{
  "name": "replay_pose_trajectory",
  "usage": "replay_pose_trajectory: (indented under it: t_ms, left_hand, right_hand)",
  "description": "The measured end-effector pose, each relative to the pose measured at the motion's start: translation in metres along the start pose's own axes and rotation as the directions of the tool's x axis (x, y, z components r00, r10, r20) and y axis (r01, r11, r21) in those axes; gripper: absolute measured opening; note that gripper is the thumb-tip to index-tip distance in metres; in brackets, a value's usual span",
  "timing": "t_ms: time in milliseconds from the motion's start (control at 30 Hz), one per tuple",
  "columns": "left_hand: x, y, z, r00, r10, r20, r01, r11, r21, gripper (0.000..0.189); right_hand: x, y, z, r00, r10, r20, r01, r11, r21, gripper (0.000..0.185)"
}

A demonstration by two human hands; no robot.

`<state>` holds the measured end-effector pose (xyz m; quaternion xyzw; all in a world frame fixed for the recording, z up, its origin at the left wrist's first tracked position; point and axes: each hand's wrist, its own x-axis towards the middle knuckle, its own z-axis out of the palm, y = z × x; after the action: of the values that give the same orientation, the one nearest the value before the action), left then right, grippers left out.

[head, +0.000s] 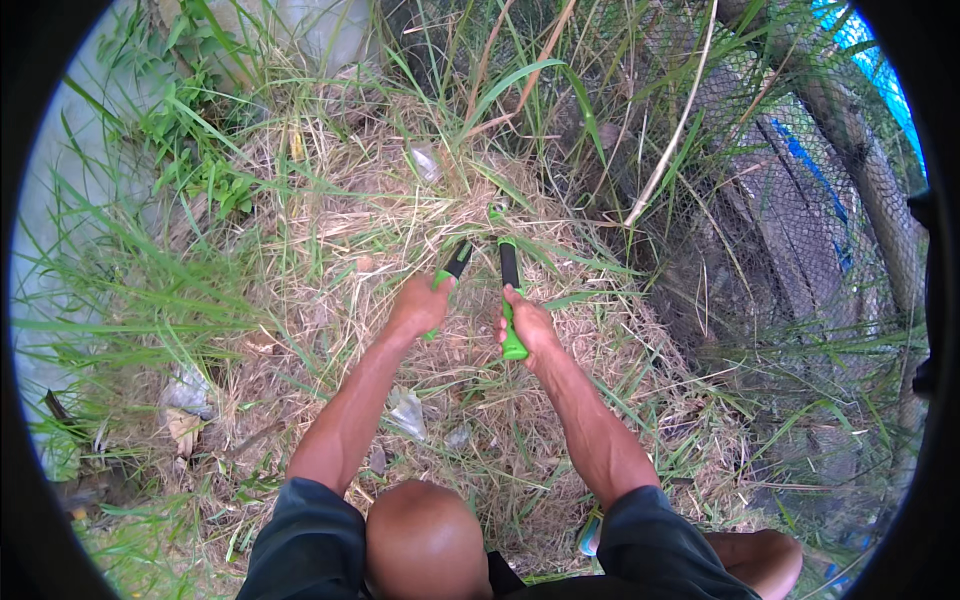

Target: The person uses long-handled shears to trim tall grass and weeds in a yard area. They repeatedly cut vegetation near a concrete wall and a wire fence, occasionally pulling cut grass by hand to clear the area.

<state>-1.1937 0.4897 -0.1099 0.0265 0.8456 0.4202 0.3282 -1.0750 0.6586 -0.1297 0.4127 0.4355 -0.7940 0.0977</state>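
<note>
Both my hands grip a pair of garden shears with green and black handles. My left hand [422, 306] is closed around the left handle [457, 260], and my right hand [527, 324] around the right handle [508, 262]. The handles stand a little apart and come together at the green pivot [497, 211]. Beyond the pivot, grass hides the blades, so I cannot tell how far apart they are. Cut and dry grass [352, 225] lies under and around the tool. Long green blades of grass [517, 97] rise just past it.
Dark mesh netting [795, 187] over wooden boards and a pole [862, 142] borders the right side. A pale wall [60, 225] lies to the left behind grass. Clear plastic scraps [407, 412] litter the ground. My bent knee [424, 536] and a sandalled foot [589, 536] are close below.
</note>
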Motion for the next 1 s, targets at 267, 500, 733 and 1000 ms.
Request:
replay_pose_trajectory:
  t_ms: [267,500,733,1000]
  left_hand:
    - [-0.097,-0.078,-0.006,0.998,-0.053,0.018,0.056,0.955,-0.292,0.033]
    - [-0.072,-0.067,-0.046,0.999,-0.008,-0.037,-0.003,0.954,-0.299,0.033]
    - [-0.003,-0.036,-0.054,0.998,0.058,-0.037,-0.065,0.966,-0.25,0.04]
    - [0.083,-0.007,-0.031,0.997,0.062,-0.042,-0.071,0.949,-0.307,0.039]
  right_hand:
    - [-0.08,0.055,0.019,0.989,0.101,0.111,-0.093,0.993,-0.071,0.029]
    - [-0.069,-0.003,0.02,0.999,0.03,0.035,-0.019,0.963,-0.269,0.028]
    - [-0.036,-0.086,0.001,0.999,-0.046,0.008,0.045,0.914,-0.404,0.028]
    - [0.046,-0.091,0.033,0.988,-0.137,-0.071,0.117,0.965,-0.234,0.027]
